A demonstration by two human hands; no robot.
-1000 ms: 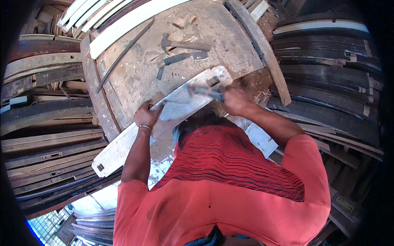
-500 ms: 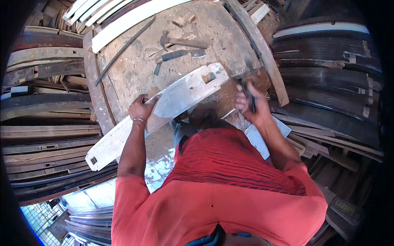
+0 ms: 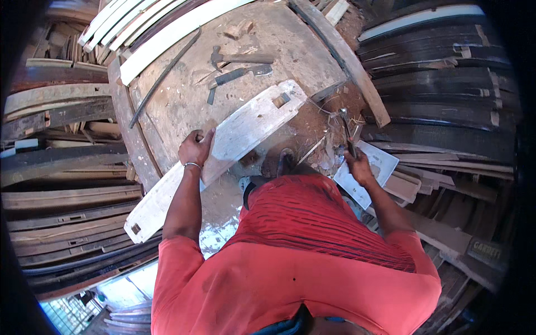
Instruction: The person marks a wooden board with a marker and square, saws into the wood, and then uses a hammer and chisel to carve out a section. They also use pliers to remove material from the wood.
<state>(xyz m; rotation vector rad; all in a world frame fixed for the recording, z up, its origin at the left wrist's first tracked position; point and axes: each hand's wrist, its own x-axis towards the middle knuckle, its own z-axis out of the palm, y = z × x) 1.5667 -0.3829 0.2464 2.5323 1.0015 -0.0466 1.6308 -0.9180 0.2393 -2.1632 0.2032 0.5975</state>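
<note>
My left hand (image 3: 195, 149) grips a long whitewashed board (image 3: 245, 125), lying diagonally across the front of the worn wooden bench top (image 3: 290, 56), with a square hole at each end. My right hand (image 3: 359, 163) is closed on a dark-handled metal tool (image 3: 349, 134) with a shiny tip, held to the right of the board, above shavings and debris. On the bench lie a claw hammer (image 3: 245, 57), a dark-handled bladed tool (image 3: 231, 78), a small wood block (image 3: 240, 29) and a long dark bar (image 3: 164, 78).
Stacked planks (image 3: 61, 195) line the left, and dark timbers (image 3: 430, 100) the right. Pale boards (image 3: 173, 22) lie along the back. A beam (image 3: 368, 89) edges the bench's right side. A white sheet (image 3: 363, 173) lies low at the right, and my foot (image 3: 286, 162) shows below the board.
My right hand and tool have moved off the board to the right, then downward. My left hand still grips the board, which has shifted only slightly in the view.
</note>
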